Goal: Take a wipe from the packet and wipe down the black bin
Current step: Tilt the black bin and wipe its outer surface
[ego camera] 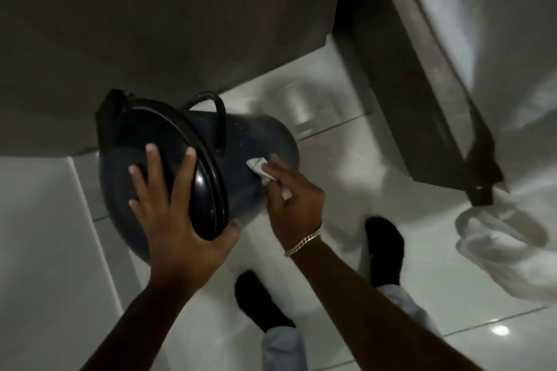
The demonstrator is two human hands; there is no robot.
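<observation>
Your left hand (168,220) lies spread, fingers apart, gripping the lid (168,159) of the black bin (241,141), which stands tilted on the white tiled floor (346,166). Your right hand (294,205) pinches a white wipe (260,170) against the bin's side.

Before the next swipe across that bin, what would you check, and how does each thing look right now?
1. Wipe held in the right hand: ok.
2. Wipe touching the black bin wall: ok.
3. Left hand steadying the lid: ok.
4. Lid shut: ok.
5. Bin upright: not ok, it tilts toward the person.
6. Wall already clean: cannot tell, too dim.
</observation>
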